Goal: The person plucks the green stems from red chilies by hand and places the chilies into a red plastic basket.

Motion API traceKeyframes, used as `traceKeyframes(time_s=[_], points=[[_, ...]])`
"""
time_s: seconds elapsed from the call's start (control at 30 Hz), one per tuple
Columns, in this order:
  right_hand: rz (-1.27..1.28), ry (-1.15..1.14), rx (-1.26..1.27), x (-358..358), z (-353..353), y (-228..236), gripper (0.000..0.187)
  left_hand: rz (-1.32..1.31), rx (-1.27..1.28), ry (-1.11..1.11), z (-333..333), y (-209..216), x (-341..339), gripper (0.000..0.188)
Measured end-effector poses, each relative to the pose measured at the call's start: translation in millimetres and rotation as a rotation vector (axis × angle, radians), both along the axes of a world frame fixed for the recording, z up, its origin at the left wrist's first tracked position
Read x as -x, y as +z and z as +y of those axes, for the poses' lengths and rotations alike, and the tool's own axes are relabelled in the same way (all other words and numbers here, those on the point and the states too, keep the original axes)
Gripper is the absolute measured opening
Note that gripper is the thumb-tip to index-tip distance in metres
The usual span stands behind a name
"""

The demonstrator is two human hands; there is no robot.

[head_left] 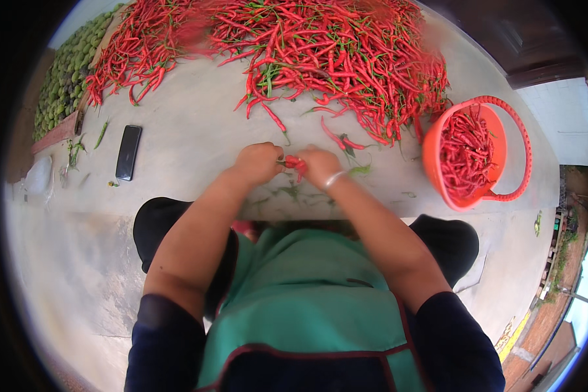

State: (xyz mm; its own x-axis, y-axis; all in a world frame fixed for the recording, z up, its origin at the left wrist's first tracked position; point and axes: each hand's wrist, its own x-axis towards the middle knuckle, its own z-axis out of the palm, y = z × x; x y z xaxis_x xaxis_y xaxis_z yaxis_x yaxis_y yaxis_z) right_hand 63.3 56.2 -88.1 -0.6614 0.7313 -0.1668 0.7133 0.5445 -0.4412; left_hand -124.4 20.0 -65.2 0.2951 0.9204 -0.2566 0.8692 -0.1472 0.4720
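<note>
The right hand [319, 167] holds a few chilies [296, 164] against the curled left hand [259, 162], whose grip I cannot tell. Beyond, a pile [346, 59] covers the surface [196, 130]; right, a chili-filled basket [431, 155]; left, a phone [129, 153].

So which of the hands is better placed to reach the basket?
Probably the right hand: the basket stands on that side. The left hand is farther from it, and both hands meet at a few red peppers.
</note>
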Motion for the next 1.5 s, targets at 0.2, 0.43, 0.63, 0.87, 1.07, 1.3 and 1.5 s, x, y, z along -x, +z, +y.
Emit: traceKeyframes(time_s=[0.2, 0.43, 0.63, 0.87, 1.07, 1.3, 1.5], points=[[0.056, -0.033, 0.031, -56, 7, 53, 0.015, -0.131, -0.125, -0.184, 13, 32, -49, 0.018], [0.279, -0.512, 0.128, -126, -13, 111, 0.021, -0.343, -0.222, -0.088, 28, 52, -122, 0.02], [-0.337, -0.679, -0.451, -266, 54, 190, 0.037, -0.164, -0.137, -0.052, 41, 33, -125, 0.022], [-0.144, -0.499, -0.468, -230, 69, 128, 0.039, 0.223, 0.007, -0.027, 34, -2, -82, 0.024], [-0.081, -0.426, -0.098, -121, 36, -19, 0.023, 0.141, 0.08, -0.029, 37, 17, -75, 0.024], [-0.212, -0.397, -0.111, -68, 61, -56, 0.025, 0.031, 0.043, -0.02, 45, 14, -73, 0.024], [0.793, -0.729, 0.495, -67, 45, 3, 0.019, -0.215, 0.018, 0.114, 50, 5, -85, 0.025]])
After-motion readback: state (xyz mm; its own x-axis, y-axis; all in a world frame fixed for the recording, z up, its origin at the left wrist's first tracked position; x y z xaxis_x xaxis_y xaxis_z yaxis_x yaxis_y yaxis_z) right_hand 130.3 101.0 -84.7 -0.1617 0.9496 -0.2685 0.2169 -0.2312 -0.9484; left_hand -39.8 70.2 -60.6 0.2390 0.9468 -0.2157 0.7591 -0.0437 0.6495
